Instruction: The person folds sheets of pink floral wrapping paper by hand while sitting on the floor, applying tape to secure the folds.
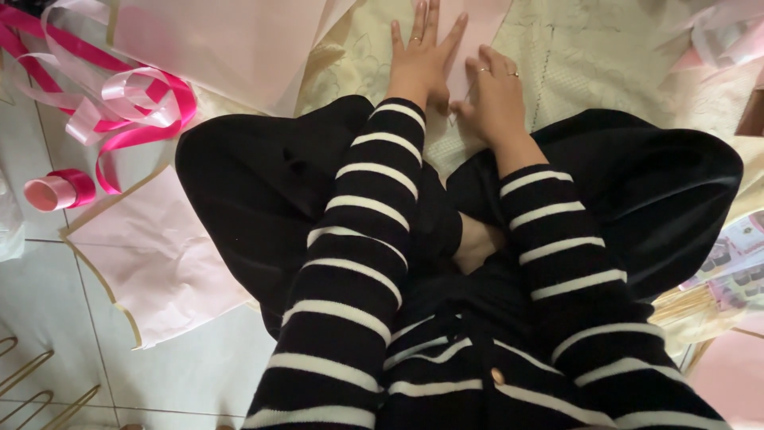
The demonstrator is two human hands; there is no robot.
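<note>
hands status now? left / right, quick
Left hand: open, fingers spread flat on the pale pink sheet, holding nothing.
Right hand: fingers loosely curled, resting on the same sheet; no grasp visible.

Both arms are reaching forward and down from the body, sleeved in black knit with white stripes to the wrists. The left hand [420, 56] is lying flat, palm down, its fingers [419, 20] stretched out and spread apart. The right hand [495, 99] is resting just beside it, knuckles raised and fingers curling under; whether they are pinching anything is probably too hidden to tell. Rings are showing on both hands.
</note>
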